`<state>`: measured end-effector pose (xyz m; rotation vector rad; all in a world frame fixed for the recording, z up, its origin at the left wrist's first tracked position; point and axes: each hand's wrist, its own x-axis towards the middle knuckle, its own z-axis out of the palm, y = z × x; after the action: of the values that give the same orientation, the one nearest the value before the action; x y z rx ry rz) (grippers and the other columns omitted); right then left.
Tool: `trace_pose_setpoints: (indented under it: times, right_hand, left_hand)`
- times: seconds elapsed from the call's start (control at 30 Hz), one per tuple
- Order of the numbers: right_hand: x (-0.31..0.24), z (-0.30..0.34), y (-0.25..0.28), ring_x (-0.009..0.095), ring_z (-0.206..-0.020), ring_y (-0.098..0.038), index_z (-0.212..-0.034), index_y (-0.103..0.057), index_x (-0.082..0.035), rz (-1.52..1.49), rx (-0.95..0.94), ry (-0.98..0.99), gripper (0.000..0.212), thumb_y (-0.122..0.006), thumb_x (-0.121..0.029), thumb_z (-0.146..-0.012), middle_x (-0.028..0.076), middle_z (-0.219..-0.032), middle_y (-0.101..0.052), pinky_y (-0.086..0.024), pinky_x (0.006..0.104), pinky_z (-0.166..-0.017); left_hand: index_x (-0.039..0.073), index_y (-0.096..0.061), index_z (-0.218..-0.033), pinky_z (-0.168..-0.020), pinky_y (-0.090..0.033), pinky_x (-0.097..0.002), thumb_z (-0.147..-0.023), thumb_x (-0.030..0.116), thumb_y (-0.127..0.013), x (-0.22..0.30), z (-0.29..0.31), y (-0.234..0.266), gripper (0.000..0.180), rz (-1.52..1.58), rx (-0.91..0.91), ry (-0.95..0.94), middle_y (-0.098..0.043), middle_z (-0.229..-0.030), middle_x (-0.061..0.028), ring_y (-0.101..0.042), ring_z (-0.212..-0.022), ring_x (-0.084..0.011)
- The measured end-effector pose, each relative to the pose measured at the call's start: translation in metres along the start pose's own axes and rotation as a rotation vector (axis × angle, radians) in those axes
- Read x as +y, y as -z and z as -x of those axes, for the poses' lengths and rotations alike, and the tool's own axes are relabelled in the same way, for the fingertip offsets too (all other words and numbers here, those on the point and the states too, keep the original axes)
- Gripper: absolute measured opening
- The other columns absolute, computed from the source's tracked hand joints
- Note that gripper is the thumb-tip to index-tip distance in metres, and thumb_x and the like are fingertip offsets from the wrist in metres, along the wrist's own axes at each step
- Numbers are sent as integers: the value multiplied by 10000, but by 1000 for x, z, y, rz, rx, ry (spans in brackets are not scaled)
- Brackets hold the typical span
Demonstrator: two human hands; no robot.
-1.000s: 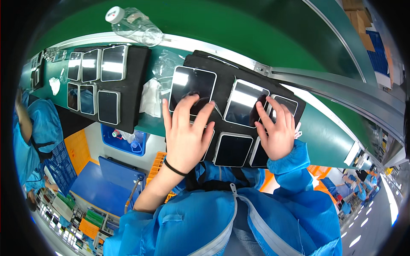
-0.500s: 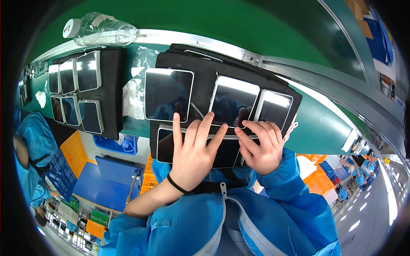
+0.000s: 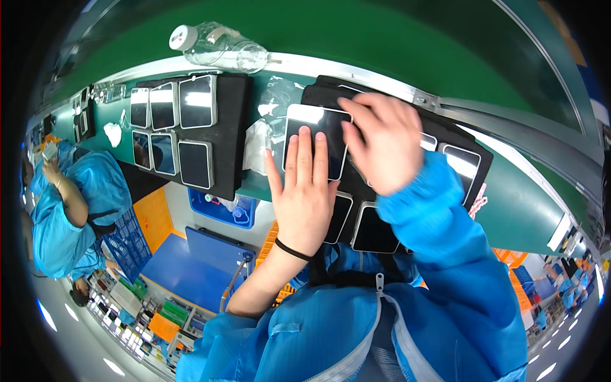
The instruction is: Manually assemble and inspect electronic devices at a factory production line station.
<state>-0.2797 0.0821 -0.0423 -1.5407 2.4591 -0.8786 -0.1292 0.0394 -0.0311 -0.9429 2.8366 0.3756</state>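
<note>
My left hand (image 3: 304,197) lies with outstretched fingers on the dark screen of a white-framed touchscreen device (image 3: 334,146), a phone or small tablet. At this device's upper right edge, my right hand (image 3: 385,140) has its index finger and thumb apart, and I see nothing between them. The right hand is slightly blurred and covers most of the neighbouring device. Several like devices share the black mat (image 3: 324,95), among them one at the right (image 3: 466,167) and one in the near row (image 3: 374,229).
A second black mat (image 3: 230,127) to the left carries several similar devices (image 3: 196,162). Clear plastic wrapping (image 3: 258,143) lies between the mats. A transparent bottle (image 3: 226,48) lies along the metal rail behind. A co-worker (image 3: 79,204) in blue is at the far left.
My view has swung left. My left hand has moved up onto the left device's screen, and my right hand has moved from the middle device's lower edge to the left device's upper right.
</note>
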Motion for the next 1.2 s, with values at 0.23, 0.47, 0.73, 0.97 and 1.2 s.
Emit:
trace_pose_setpoints:
  times: [0.23, 0.47, 0.73, 0.97, 1.2]
  right_hand:
    - [-23, -15, -45, 211, -766, -590, -748, -669, -129, 85, 185, -149, 133, -676, -159, -618, 10, -755, -613, -444, 349, -728]
    - [-28, -7, -47, 200, -806, -577, -745, -655, -115, 95, 221, -103, 132, -675, -134, -616, 8, -811, -617, -442, 349, -766]
    - [-15, 6, -50, 178, -807, -555, -816, -683, -104, 64, 299, 49, 207, -670, -156, -616, -8, -873, -621, -440, 354, -815]
    - [-19, 18, -44, 188, -841, -542, -841, -666, -98, 71, 245, 84, 183, -663, -159, -668, 4, -910, -606, -435, 380, -824]
    - [-22, 23, -41, 193, -840, -553, -848, -648, -99, 72, 189, 64, 185, -633, -158, -673, -4, -912, -599, -445, 383, -814]
  left_hand:
    - [32, -472, -1340, -1130, -187, -517, -716, 174, -699, -6, -5, -1, 679, -18, 57, -19, -411, -1428, -152, -416, -1313, -269]
    - [12, -490, -1319, -1114, -238, -499, -718, 114, -691, -10, -3, -2, 642, -47, 56, -48, -414, -1425, -170, -408, -1317, -294]
    - [10, -492, -1298, -1094, -281, -498, -732, 131, -703, -6, -3, -4, 616, -25, 65, -43, -412, -1423, -190, -410, -1313, -325]
    - [25, -460, -1341, -1088, -290, -486, -758, 204, -691, -7, -3, -6, 652, -33, 57, -33, -407, -1431, -176, -411, -1313, -313]
    - [61, -549, -1266, -1055, -343, -475, -656, 135, -759, -18, -3, -5, 650, 189, 160, -53, -478, -1371, -170, -490, -1239, -321]
